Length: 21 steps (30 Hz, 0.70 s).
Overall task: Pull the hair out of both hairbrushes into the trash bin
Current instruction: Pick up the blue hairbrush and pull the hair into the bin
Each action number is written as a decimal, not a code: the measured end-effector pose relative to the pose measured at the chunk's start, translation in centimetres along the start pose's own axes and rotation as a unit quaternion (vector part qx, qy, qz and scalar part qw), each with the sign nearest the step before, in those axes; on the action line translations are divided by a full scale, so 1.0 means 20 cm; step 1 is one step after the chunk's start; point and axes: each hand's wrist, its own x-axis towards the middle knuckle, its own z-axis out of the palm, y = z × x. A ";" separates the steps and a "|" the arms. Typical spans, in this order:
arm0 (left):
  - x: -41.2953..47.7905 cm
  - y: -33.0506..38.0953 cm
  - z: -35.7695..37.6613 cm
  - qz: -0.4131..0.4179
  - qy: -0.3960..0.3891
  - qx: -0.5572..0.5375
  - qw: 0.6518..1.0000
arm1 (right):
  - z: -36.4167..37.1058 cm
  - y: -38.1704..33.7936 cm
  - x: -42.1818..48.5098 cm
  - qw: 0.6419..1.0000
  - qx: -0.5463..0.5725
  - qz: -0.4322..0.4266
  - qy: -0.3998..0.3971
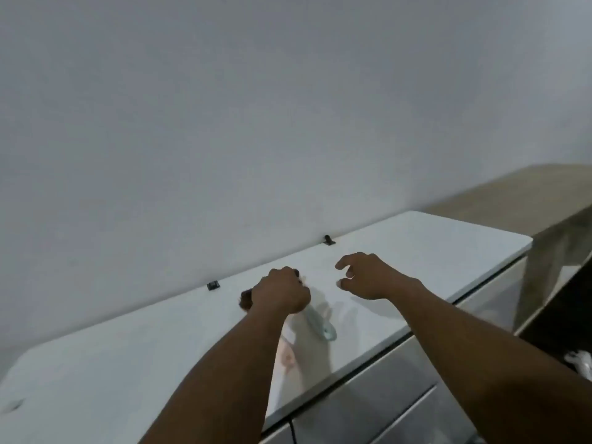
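The white table top (416, 241) looks like smooth moulded plastic with a faint sheen, showing soft reflections near its front edge. The pale green hairbrush handle (322, 326) seems glossy plastic. The wall (224, 107) behind is matt painted plaster. At right, a bench (525, 200) shows dull wood-grain, and the drawer fronts (368, 405) below look smooth, semi-gloss grey.

left hand (282, 291): bare, no glove, no ring seen
right hand (368, 277): bare, no glove; short nails, thumbnail catches light
left forearm (224, 373): bare to frame edge, no sleeve, no watch or band
right forearm (480, 344): bare to frame edge, no sleeve, no watch or band
wrists: plain, nothing worn
detail: frame soft, fine marks not readable
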 end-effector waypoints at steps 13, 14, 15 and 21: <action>-0.03 0.08 0.20 -0.044 -0.016 -0.035 0.998 | -0.04 0.13 -0.05 0.998 -0.032 0.051 0.001; 0.00 0.08 0.20 -0.052 -0.017 -0.042 0.998 | -0.04 0.14 -0.03 0.998 -0.032 0.053 0.000; 0.02 0.07 0.20 -0.055 -0.018 -0.045 0.997 | -0.03 0.14 0.00 0.998 -0.034 0.052 0.000; 0.09 0.07 0.22 -0.030 -0.016 -0.086 0.996 | -0.04 0.20 0.07 0.997 -0.039 0.063 -0.005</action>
